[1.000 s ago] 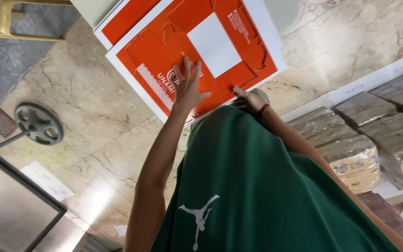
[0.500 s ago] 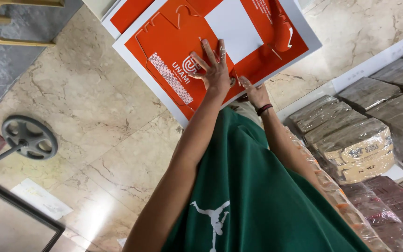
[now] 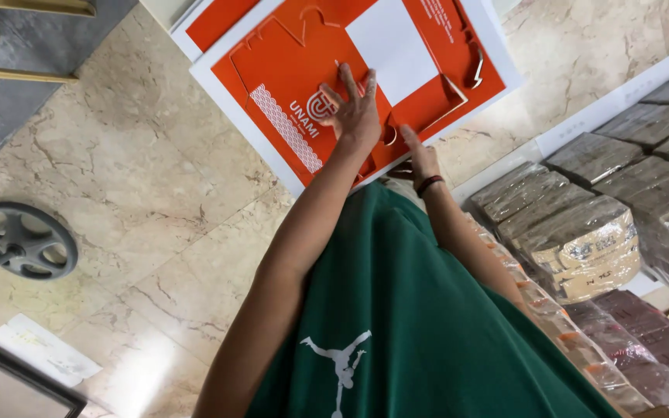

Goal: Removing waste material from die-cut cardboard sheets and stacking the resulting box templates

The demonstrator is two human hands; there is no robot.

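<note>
Two bare hands press on a flat orange die-cut card sheet [image 3: 303, 85] lying on the marble floor [image 3: 125, 193].

Over the last second the sheet has come nearer and the left hand [image 3: 356, 116] has slid toward the white square [image 3: 391, 48] at the sheet's middle; its grip is wide, fingers spread flat on the card, holding nothing. The right hand [image 3: 421, 159], just beside it at the sheet's near edge, points one finger onto a cut tab. The card looks thin, matte and white-bordered, with curved punched slits. Plastic-wrapped brown bundles [image 3: 582, 224] lie right of the sheet.
</note>
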